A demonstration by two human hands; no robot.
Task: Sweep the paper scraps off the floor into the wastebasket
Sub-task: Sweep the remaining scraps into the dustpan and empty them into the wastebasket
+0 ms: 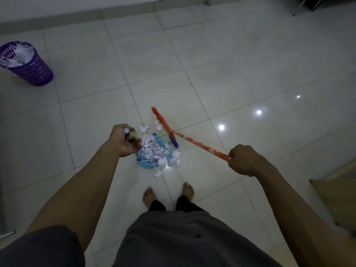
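Your left hand point(124, 140) is curled tight round the top of the dustpan's upright handle point(129, 134). Your right hand point(243, 159) is a closed fist round the orange broom handle point(198, 142). The handle has a pale flower-like print, too blurred to show any lettering.

The handle slants down to the broom head point(163, 126), orange-backed with blue bristles and smeared by blur, at the far right side of the blue dustpan point(143, 163). The paper scraps point(154, 151) lie heaped in the pan. A few sit on the tiled floor point(212, 74) just beyond its far edge, and a few spill off its near side toward your bare feet point(149, 195).

The purple slotted wastebasket point(32, 70) stands at the far left of the floor near the skirting, well apart from the pan, with white shreds showing over its rim.
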